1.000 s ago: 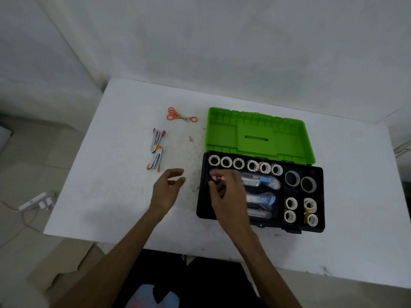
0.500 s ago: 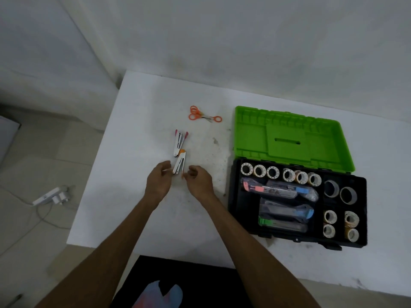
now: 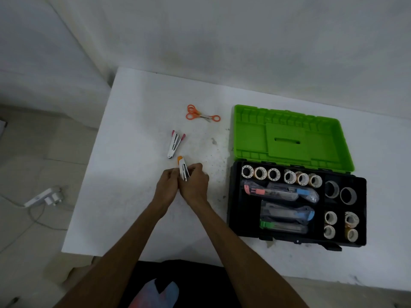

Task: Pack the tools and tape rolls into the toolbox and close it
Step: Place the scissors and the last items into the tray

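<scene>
**Both hands on the orange-tipped stapler**

Your left hand (image 3: 165,187) and right hand (image 3: 194,187) meet in one grip, fingers curled around the white orange-tipped stapler (image 3: 182,168), above the white counter (image 3: 133,196). Just beyond lies the white pink-tipped stapler (image 3: 175,143), farther off the orange-handled scissors (image 3: 201,114). To your right the black toolbox (image 3: 233,196) sits with its green lid (image 3: 291,138) open, tape rolls (image 3: 260,173) inside.

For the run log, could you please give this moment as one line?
hands: left and right grip orange stapler | table: pink stapler, scissors | toolbox: open
</scene>
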